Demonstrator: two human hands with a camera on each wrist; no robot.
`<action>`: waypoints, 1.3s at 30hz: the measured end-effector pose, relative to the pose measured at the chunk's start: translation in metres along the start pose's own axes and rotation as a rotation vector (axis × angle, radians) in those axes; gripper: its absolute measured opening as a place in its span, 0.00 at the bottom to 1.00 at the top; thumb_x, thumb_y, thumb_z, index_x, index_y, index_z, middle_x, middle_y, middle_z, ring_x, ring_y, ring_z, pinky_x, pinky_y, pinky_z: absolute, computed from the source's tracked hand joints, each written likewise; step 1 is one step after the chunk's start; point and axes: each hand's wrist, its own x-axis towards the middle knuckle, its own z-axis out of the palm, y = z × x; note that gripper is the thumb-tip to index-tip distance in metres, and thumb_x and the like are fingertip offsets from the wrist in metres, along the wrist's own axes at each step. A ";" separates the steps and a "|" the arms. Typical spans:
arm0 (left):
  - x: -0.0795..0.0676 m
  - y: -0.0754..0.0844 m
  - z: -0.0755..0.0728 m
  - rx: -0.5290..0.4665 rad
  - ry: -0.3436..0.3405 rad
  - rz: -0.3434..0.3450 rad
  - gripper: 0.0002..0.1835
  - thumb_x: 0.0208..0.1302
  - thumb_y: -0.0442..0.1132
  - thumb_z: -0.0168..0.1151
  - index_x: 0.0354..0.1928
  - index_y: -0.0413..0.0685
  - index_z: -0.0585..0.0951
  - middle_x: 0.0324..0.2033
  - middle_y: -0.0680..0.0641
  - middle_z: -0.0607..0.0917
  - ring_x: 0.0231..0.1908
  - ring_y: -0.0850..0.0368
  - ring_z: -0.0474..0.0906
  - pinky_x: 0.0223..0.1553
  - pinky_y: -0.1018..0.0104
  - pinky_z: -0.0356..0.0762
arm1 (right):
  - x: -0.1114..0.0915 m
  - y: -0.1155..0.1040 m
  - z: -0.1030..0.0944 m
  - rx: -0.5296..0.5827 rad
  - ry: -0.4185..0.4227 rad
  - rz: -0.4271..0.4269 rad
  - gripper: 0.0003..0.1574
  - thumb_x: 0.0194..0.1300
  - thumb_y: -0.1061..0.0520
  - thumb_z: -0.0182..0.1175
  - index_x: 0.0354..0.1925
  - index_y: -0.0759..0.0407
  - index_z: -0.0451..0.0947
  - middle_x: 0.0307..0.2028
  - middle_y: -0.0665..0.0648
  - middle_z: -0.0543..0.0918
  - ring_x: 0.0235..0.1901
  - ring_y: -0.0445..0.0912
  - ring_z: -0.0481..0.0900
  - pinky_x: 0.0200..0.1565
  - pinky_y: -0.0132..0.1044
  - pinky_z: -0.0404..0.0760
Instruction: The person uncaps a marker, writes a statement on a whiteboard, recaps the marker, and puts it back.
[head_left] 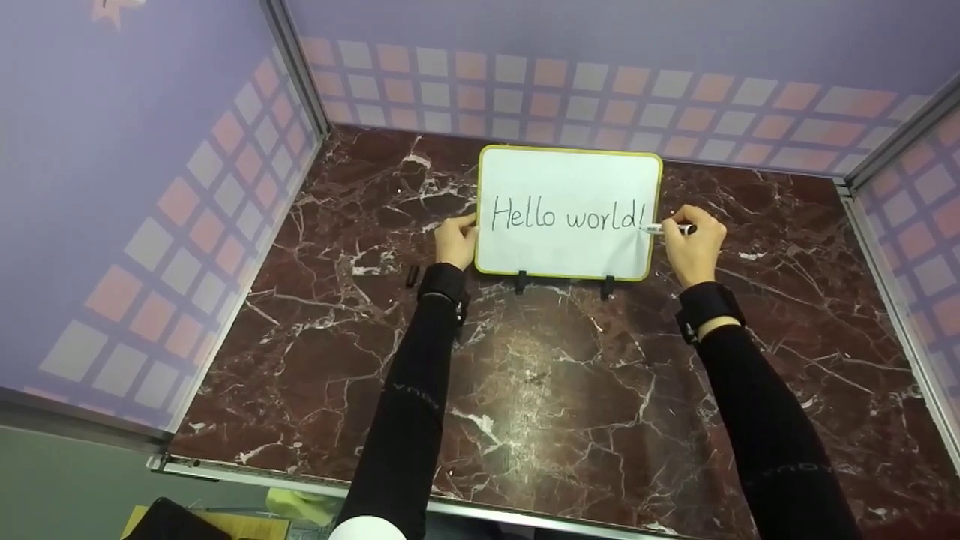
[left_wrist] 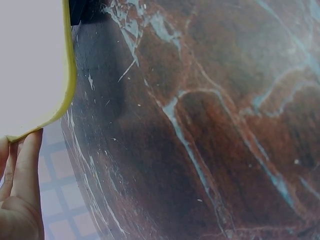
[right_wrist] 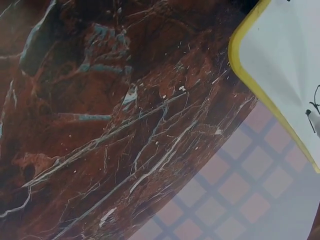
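Note:
A small whiteboard (head_left: 570, 180) with a yellow rim stands on two black feet (head_left: 607, 286). Handwritten black letters on it read "Hello world!". At its left edge, my left hand (head_left: 456, 241) pinches the yellow rim; in the left wrist view, the fingers (left_wrist: 29, 160) meet the board's rounded edge. My right hand (head_left: 694, 240) grips a white marker (head_left: 656, 228) beyond the board's right side. The marker's tip is right at the bottom of the exclamation mark. Only the marker's pale end (right_wrist: 315, 120) shows in the right wrist view, beside the black strokes.
A small black piece shaped like a pen cap (head_left: 412, 276) lies left of my left wrist. The dark red marbled table (head_left: 540, 420) is bordered by purple walls (head_left: 600, 37) with pink and white squares at the back and sides. Below its front edge is a yellow cloth (head_left: 300, 504).

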 end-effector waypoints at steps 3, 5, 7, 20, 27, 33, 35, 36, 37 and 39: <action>0.000 0.001 0.000 -0.001 -0.006 -0.002 0.18 0.68 0.32 0.60 0.59 0.45 0.82 0.43 0.38 0.89 0.46 0.46 0.85 0.51 0.58 0.80 | -0.001 0.000 0.001 -0.012 -0.001 -0.003 0.10 0.55 0.68 0.56 0.19 0.68 0.73 0.22 0.63 0.79 0.20 0.34 0.64 0.30 0.27 0.61; 0.000 0.001 0.000 -0.004 -0.006 -0.003 0.18 0.68 0.32 0.60 0.59 0.46 0.82 0.44 0.38 0.89 0.46 0.46 0.85 0.52 0.58 0.80 | -0.001 0.001 0.002 -0.021 -0.001 -0.011 0.10 0.55 0.68 0.56 0.19 0.69 0.73 0.23 0.64 0.79 0.21 0.35 0.64 0.30 0.27 0.60; -0.001 0.001 0.000 -0.003 -0.002 -0.005 0.18 0.68 0.32 0.60 0.59 0.46 0.82 0.44 0.38 0.89 0.46 0.46 0.85 0.52 0.57 0.80 | -0.001 0.000 0.003 -0.027 -0.004 -0.018 0.09 0.55 0.68 0.56 0.19 0.69 0.73 0.23 0.64 0.79 0.21 0.36 0.64 0.30 0.28 0.59; -0.004 0.001 -0.006 -0.026 -0.011 -0.002 0.17 0.70 0.35 0.60 0.58 0.40 0.81 0.48 0.38 0.87 0.50 0.45 0.84 0.54 0.59 0.80 | 0.001 -0.015 -0.005 0.121 0.090 0.046 0.08 0.55 0.68 0.59 0.21 0.67 0.78 0.20 0.42 0.77 0.19 0.31 0.69 0.26 0.24 0.66; -0.005 0.002 -0.017 0.002 0.034 0.051 0.17 0.69 0.37 0.61 0.57 0.40 0.83 0.48 0.40 0.88 0.49 0.47 0.85 0.54 0.59 0.80 | -0.002 -0.020 -0.012 0.352 0.096 0.162 0.08 0.58 0.67 0.61 0.34 0.75 0.81 0.25 0.43 0.82 0.23 0.32 0.83 0.27 0.22 0.78; -0.005 0.001 -0.035 0.056 0.060 0.121 0.17 0.67 0.32 0.62 0.57 0.38 0.82 0.48 0.40 0.88 0.47 0.48 0.86 0.52 0.60 0.81 | -0.008 -0.035 -0.025 0.732 0.106 0.273 0.11 0.58 0.74 0.64 0.35 0.85 0.75 0.26 0.58 0.84 0.22 0.42 0.86 0.31 0.29 0.85; -0.004 -0.002 -0.042 0.090 0.067 0.138 0.18 0.66 0.31 0.63 0.57 0.38 0.82 0.48 0.40 0.88 0.47 0.48 0.86 0.52 0.60 0.81 | -0.009 -0.030 -0.024 0.863 0.116 0.313 0.11 0.56 0.74 0.66 0.35 0.85 0.76 0.27 0.61 0.84 0.22 0.46 0.87 0.32 0.33 0.86; -0.005 -0.004 -0.046 0.114 0.071 0.142 0.18 0.65 0.31 0.63 0.57 0.38 0.82 0.48 0.40 0.88 0.47 0.47 0.86 0.52 0.59 0.81 | -0.009 -0.026 -0.024 0.907 0.122 0.333 0.11 0.56 0.74 0.67 0.35 0.84 0.77 0.27 0.61 0.84 0.22 0.47 0.87 0.32 0.35 0.86; -0.005 -0.007 -0.049 0.133 0.074 0.151 0.18 0.65 0.30 0.63 0.57 0.38 0.82 0.48 0.39 0.88 0.47 0.46 0.86 0.52 0.58 0.81 | -0.009 -0.021 -0.023 0.936 0.127 0.353 0.10 0.55 0.73 0.68 0.34 0.82 0.78 0.27 0.61 0.84 0.22 0.47 0.86 0.32 0.35 0.86; -0.007 -0.011 -0.057 0.192 0.083 0.158 0.18 0.65 0.30 0.63 0.56 0.38 0.83 0.49 0.39 0.87 0.49 0.45 0.86 0.53 0.57 0.81 | -0.011 -0.017 -0.022 0.994 0.135 0.395 0.09 0.55 0.72 0.69 0.33 0.80 0.80 0.27 0.61 0.84 0.22 0.48 0.86 0.32 0.36 0.86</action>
